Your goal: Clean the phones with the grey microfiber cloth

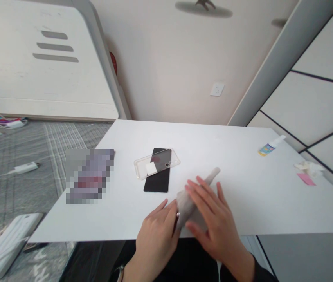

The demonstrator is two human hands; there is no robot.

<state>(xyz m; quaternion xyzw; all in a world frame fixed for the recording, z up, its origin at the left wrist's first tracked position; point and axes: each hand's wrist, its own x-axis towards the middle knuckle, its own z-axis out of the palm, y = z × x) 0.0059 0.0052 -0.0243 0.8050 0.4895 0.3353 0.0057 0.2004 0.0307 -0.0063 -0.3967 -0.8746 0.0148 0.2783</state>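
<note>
A grey cloth [197, 196] lies bunched on the white table [242, 164] near its front edge. My right hand [213, 221] rests on top of it with fingers stretched out flat. My left hand [157, 231] touches the cloth's left side, fingers extended and slightly curled against it. Just beyond the hands lies a black phone [157, 174] face up, with a clear phone case [156, 162] laid crosswise over its upper half; a small white tab sits on the case.
A small spray bottle [270, 146] lies at the table's far right, with crumpled tissue [308, 168] and a pink slip [305, 179] near the right edge. A blurred patch [90, 175] covers the table's left. Cables and a charger [22, 167] lie on the floor mat.
</note>
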